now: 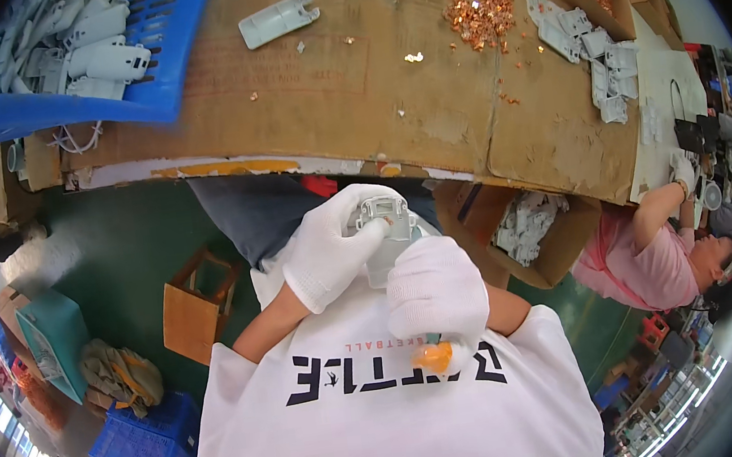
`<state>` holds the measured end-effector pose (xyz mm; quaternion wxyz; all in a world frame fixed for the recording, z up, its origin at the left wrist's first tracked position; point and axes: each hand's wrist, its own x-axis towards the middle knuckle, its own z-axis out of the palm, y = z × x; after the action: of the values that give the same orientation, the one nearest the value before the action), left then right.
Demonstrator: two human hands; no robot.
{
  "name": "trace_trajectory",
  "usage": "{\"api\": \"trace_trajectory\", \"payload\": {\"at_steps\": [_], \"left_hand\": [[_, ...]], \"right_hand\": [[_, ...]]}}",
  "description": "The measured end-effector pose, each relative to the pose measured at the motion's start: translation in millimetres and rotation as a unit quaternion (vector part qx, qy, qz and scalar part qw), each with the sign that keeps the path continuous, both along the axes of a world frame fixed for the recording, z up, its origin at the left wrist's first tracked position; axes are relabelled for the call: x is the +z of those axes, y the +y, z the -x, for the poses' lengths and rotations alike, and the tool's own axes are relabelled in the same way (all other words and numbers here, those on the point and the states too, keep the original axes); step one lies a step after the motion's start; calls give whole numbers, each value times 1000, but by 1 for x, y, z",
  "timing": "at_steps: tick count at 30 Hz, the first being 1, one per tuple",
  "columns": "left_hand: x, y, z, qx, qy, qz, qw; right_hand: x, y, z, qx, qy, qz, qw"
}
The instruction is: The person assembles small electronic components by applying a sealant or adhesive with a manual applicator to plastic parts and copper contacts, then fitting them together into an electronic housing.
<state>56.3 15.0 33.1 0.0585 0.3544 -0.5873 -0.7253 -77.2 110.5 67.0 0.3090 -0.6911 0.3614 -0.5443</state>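
My left hand [332, 243], in a white knit glove, grips a light grey plastic housing [385, 217] in front of my chest. Its thumb presses on the upper end, where a small copper-coloured spot shows. My right hand [434, 288], also gloved in white, is closed in a fist close against the housing's right side. An orange-ended tool [433, 358] sticks out below that fist; the rest of it is hidden, so I cannot make out its kind. A similar grey housing [279, 22] lies on the cardboard-covered table [279, 103] beyond my hands.
A blue crate [100, 117] of grey parts stands at far left. Small copper-coloured pieces [481, 12] lie heaped near a cardboard box [602, 3] and grey parts [605, 66]. Below the table's edge, a carton [558, 252] holds pale parts. A co-worker [645, 260] sits at right; a wooden stool [191, 316] stands left.
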Motion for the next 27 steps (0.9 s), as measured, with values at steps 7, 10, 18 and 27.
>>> {"api": "trace_trajectory", "payload": {"at_steps": [7, 10, 18, 27], "left_hand": [[6, 15, -9, 26, -10, 36, 999], [8, 18, -12, 8, -18, 3, 1000], [24, 20, -9, -71, 15, -44, 996], [28, 16, -11, -112, -7, -9, 994]], "right_hand": [[10, 22, -12, -6, -103, 111, 988], [3, 13, -8, 58, -62, 55, 995], [8, 21, -6, 148, -28, -6, 989], [6, 32, -10, 135, -26, 5, 991]]}}
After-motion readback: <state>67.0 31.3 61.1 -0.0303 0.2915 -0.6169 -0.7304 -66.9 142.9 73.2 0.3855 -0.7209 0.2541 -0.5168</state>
